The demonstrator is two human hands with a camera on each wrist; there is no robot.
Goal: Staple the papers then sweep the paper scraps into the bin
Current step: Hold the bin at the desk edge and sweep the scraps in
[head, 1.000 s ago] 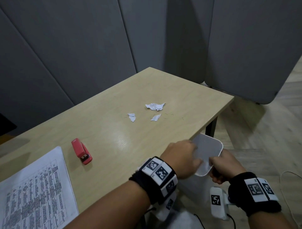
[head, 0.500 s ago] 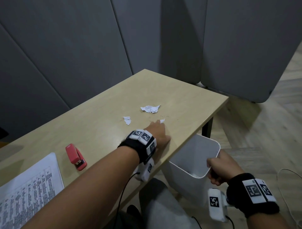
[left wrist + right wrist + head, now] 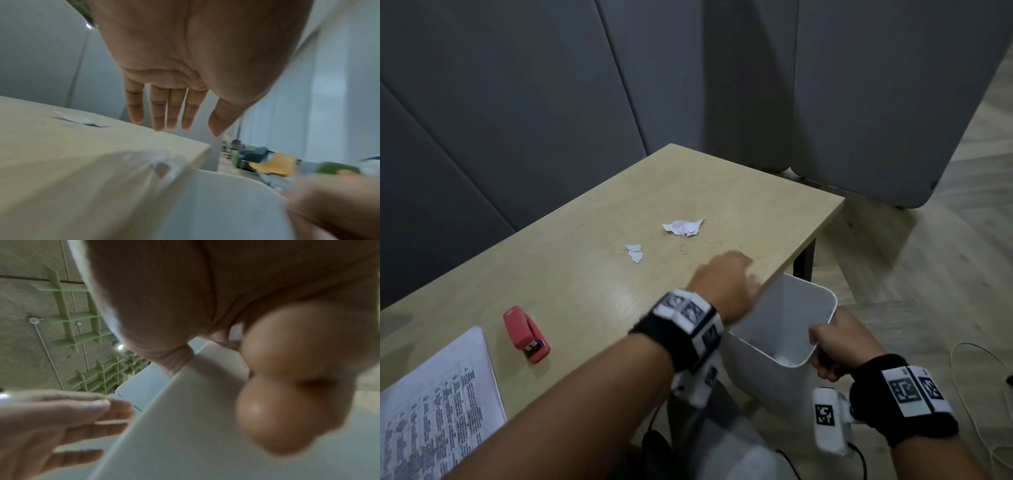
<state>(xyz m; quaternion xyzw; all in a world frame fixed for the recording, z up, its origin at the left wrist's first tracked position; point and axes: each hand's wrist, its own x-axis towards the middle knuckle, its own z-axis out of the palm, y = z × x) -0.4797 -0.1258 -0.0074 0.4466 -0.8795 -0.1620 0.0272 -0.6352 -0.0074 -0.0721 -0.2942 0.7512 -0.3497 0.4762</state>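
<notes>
Two torn paper scraps lie mid-table, a larger scrap (image 3: 683, 226) and a smaller scrap (image 3: 635, 253). My left hand (image 3: 736, 277) is at the table's front edge just above the white bin (image 3: 784, 308), its fingers (image 3: 174, 113) straight and holding nothing. A blurred white scrap (image 3: 162, 164) sits right at the table edge beside the bin (image 3: 226, 203). My right hand (image 3: 828, 342) grips the bin's near rim and holds it under the edge; its fingers (image 3: 287, 361) curl over the bin wall (image 3: 195, 418). The red stapler (image 3: 527, 334) and printed papers (image 3: 431, 411) lie at the left.
The wooden table (image 3: 739, 192) ends at its right corner close to the bin. A few loose staples (image 3: 683, 250) lie near the scraps. Grey partition panels (image 3: 551, 102) stand behind the table. A white cable (image 3: 983, 370) trails on the wooden floor at right.
My left hand reached out to the nearest small scrap, then drew back to the table edge by the bin, bringing that scrap along. The right hand kept hold of the bin.
</notes>
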